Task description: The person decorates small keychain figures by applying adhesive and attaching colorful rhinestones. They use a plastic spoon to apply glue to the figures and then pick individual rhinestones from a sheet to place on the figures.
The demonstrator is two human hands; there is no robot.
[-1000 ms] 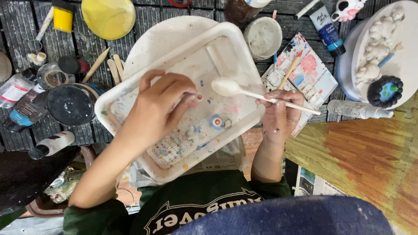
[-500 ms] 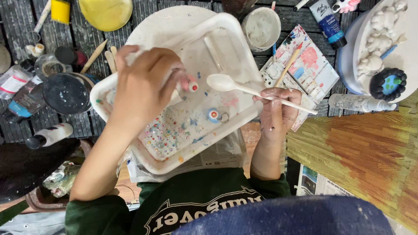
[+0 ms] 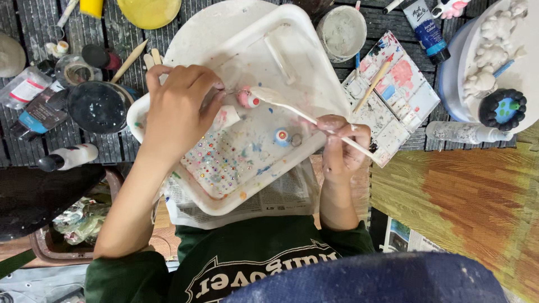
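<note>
Looking down from the head camera, the left hand point(image 3: 179, 109) is curled shut around a small tube point(image 3: 227, 116), white with pink smears, held over the white tray point(image 3: 292, 33) with its pink cap point(image 3: 247, 99) pointing right. The right hand point(image 3: 341, 150), at the tray's right edge, pinches the handle of a white spoon point(image 3: 275, 98), whose bowl reaches to just beside the cap; whether they touch I cannot tell. The tray's floor is stained with paint, with rows of tiny coloured gems toward its near-left corner and a little blue-topped piece point(image 3: 282, 136) near the middle. The tray sits tilted on newspaper point(image 3: 281, 196) over a dark slatted surface point(image 3: 33, 28). Left of the tray stand a dark round lid point(image 3: 98, 106) and a white bottle point(image 3: 70, 157); beyond it lie a yellow dish point(image 3: 149, 10) and a grey cup point(image 3: 341, 32); right of it lie a paint palette point(image 3: 393, 95) and a woven mat point(image 3: 466, 207). Since the earlier frames the left hand has lifted off the tray floor and brought the tube toward the spoon.
</note>
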